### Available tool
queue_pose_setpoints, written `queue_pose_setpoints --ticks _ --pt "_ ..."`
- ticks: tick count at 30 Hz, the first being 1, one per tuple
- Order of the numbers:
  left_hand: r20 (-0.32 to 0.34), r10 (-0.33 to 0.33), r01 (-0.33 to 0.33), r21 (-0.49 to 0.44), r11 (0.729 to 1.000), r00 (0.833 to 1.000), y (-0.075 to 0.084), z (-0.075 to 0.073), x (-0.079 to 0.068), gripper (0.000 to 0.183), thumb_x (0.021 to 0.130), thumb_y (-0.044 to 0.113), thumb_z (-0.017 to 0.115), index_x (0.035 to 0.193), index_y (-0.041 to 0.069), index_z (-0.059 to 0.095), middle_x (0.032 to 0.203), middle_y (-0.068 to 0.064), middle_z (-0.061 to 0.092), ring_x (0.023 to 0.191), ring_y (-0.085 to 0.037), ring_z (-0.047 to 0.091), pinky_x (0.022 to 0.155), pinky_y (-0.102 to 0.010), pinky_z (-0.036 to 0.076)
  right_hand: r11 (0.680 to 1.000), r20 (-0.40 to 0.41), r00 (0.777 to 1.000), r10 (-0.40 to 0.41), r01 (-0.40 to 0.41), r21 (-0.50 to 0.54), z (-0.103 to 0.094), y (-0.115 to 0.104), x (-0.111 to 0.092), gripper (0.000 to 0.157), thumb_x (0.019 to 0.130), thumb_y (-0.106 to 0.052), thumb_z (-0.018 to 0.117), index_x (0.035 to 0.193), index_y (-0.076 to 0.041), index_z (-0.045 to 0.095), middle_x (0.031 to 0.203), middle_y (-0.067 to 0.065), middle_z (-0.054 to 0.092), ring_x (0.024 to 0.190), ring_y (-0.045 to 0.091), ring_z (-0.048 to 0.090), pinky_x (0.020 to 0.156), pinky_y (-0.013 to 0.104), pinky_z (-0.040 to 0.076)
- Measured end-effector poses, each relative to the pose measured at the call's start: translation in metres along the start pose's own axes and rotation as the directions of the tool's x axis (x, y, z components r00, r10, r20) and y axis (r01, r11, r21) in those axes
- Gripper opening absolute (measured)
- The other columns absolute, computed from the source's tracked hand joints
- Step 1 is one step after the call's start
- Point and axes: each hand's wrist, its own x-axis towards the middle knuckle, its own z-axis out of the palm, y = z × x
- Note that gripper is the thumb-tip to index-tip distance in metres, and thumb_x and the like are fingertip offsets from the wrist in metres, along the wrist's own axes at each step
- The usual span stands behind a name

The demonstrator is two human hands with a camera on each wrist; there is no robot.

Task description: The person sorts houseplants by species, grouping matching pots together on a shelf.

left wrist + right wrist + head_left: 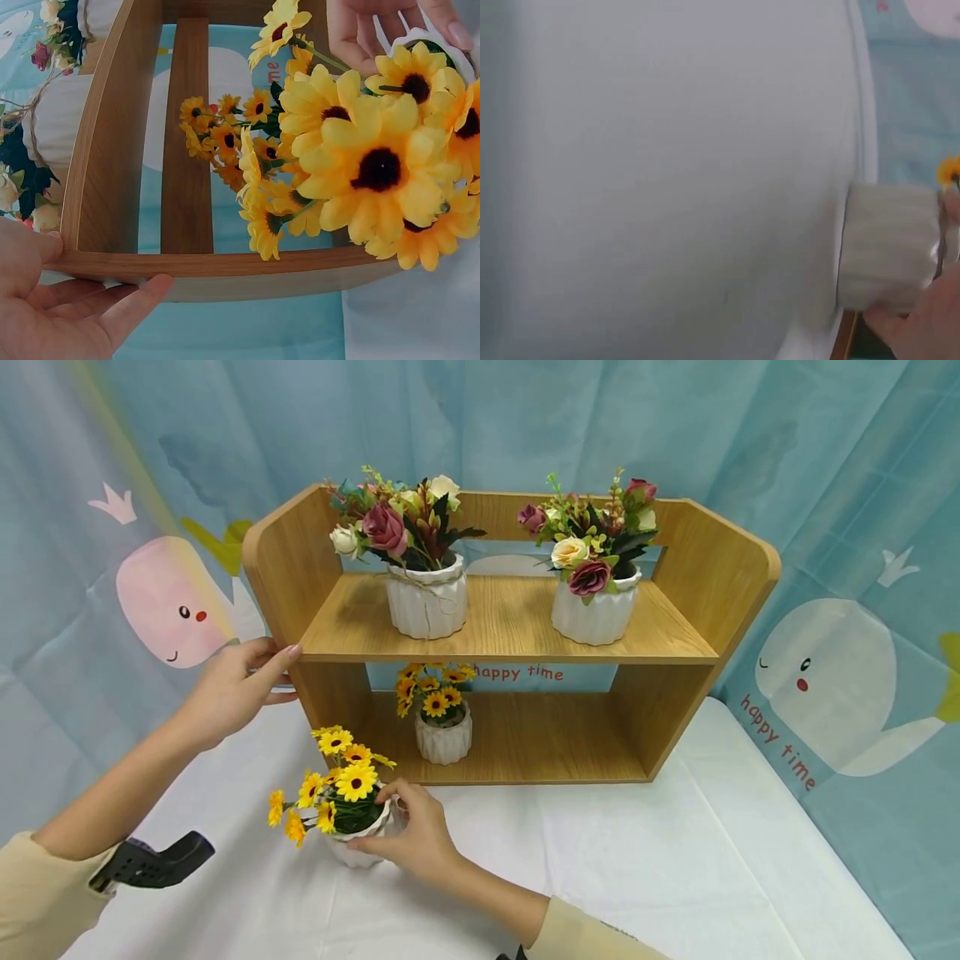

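My right hand [420,835] grips the rim of a white ribbed flowerpot [356,850] holding yellow artificial sunflowers [354,782], in front of the shelf's lower left corner. In the right wrist view the pot [889,244] appears blurred, with part of the hand [930,319] at its rim. My left hand [228,693] holds the left side panel of a two-tier wooden shelf [510,618], thumb and fingers at its edge. The left wrist view shows that hand [75,315] at the panel, while sunflowers [379,169] hide part of the shelf.
Another potted sunflower [444,735] stands on the lower tier, left of centre. The upper tier carries two white pots with artificial roses, one at left [427,602] and one at right [596,610]. A white cloth [585,860] covers the table; a blue printed curtain [525,427] hangs behind.
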Motion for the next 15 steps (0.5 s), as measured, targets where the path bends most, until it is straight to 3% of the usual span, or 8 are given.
queue_pose_setpoints --ticks 3,9,15 --pt "0.0 -0.002 0.002 0.002 1.0 1.0 0.0 0.0 0.0 0.055 0.116 0.029 0.043 0.138 -0.02 0.05 0.132 -0.04 0.059 0.113 -0.051 0.066 0.07 -0.014 0.061 1.0 -0.051 0.999 0.011 -0.011 -0.004 0.007 -0.003 -0.004 0.051 0.074 -0.02 0.099 0.108 -0.011 0.062 0.107 -0.002 0.064 0.093 0.004 0.048 0.078 0.018 0.046" --pt "0.007 -0.011 0.011 0.002 1.0 1.0 0.001 0.0 -0.001 0.056 0.116 0.03 0.041 0.141 -0.02 0.049 0.133 -0.038 0.057 0.115 -0.053 0.063 0.07 -0.014 0.061 0.996 -0.1 0.992 0.082 -0.079 0.027 0.018 -0.008 -0.006 0.057 0.073 -0.022 0.1 0.111 -0.013 0.058 0.103 -0.006 0.057 0.094 0.004 0.046 0.082 0.019 0.042" --pt "0.007 -0.011 0.011 -0.008 1.0 1.0 0.001 0.0 -0.001 0.056 0.116 0.03 0.041 0.141 -0.02 0.048 0.133 -0.038 0.057 0.116 -0.054 0.063 0.07 -0.014 0.061 0.995 -0.12 0.988 0.093 -0.087 0.058 0.023 -0.008 -0.007 0.065 0.076 -0.021 0.098 0.122 -0.01 0.053 0.118 -0.001 0.059 0.109 0.009 0.054 0.095 0.025 0.05"
